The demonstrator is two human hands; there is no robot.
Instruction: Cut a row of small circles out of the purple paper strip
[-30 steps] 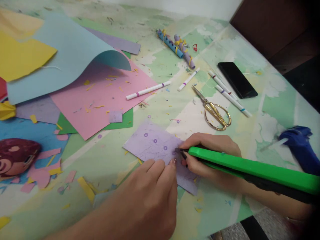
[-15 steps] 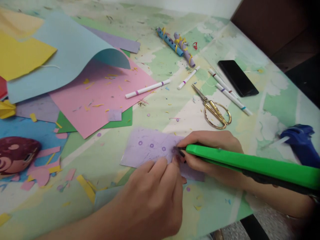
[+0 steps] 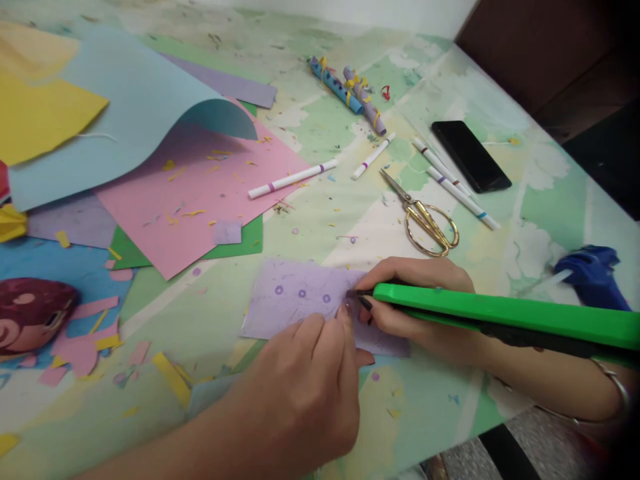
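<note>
- The purple paper (image 3: 280, 312) lies flat on the worktop (image 3: 430, 407), under and between our two hands, with three small purple rings (image 3: 302, 290) in a row showing.
- We have our left hand (image 3: 310, 380) curled nearly closed, fingertips on the paper; we cannot tell whether it pinches anything.
- We hold the long green tool (image 3: 500, 311) in our right hand (image 3: 425, 272), fingers closed near its dark tip, which meets the paper beside our left fingertips.
- We see gold-handled scissors (image 3: 430, 227) just beyond our right hand.
</note>
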